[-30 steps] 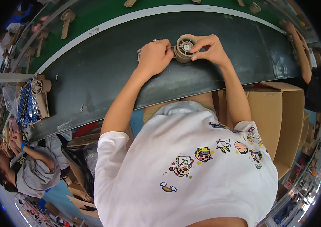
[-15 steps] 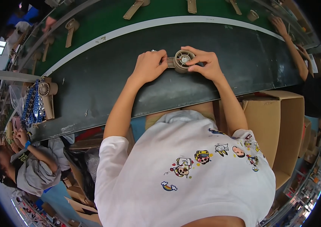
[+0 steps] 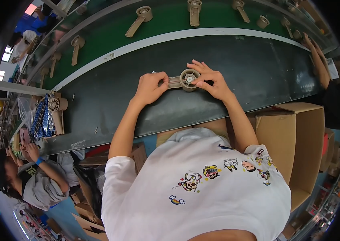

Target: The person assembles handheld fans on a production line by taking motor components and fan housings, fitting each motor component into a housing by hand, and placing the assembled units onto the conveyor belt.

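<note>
A tan handheld fan (image 3: 187, 74) lies on its side on the dark bench mat (image 3: 194, 105), its round head to the right and its handle to the left. Thin reddish wires seem to run along the opened handle. My left hand (image 3: 150, 88) is closed on the handle's far left end, thumb and index finger pinching it. At the fan head, my right hand (image 3: 215, 83) has its thumb and index finger at the white hub, while its other fingers rise over the rim. Whether those two fingertips hold a small part is hidden.
Beyond a white rail, a green conveyor (image 3: 166, 24) carries several tan fans. Another fan (image 3: 57, 112) stands by blue strips (image 3: 41, 118) at the bench's left end. Cardboard boxes (image 3: 276, 136) are at my right. Co-workers sit at lower left and far right.
My left hand has slid outward along the handle, showing more of it. The right hand's outer fingers have lifted off the rim. The fan has come slightly nearer; the view has tilted up.
</note>
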Demonstrator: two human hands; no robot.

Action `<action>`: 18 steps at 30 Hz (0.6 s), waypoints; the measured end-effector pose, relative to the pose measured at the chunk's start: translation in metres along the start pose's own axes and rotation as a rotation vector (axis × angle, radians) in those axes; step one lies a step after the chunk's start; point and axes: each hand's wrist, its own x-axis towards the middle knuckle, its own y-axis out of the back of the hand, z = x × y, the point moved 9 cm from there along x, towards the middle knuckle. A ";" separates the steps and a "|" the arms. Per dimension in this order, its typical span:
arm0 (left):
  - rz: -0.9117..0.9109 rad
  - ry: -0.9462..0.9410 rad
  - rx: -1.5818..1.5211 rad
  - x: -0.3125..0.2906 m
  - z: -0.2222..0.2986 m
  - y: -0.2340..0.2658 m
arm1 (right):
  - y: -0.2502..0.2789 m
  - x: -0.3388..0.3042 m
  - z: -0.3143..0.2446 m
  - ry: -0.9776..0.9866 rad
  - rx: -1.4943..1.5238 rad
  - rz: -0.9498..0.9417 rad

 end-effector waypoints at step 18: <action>0.172 0.144 -0.027 -0.026 -0.004 0.010 | -0.001 0.001 -0.011 -0.090 -0.003 -0.008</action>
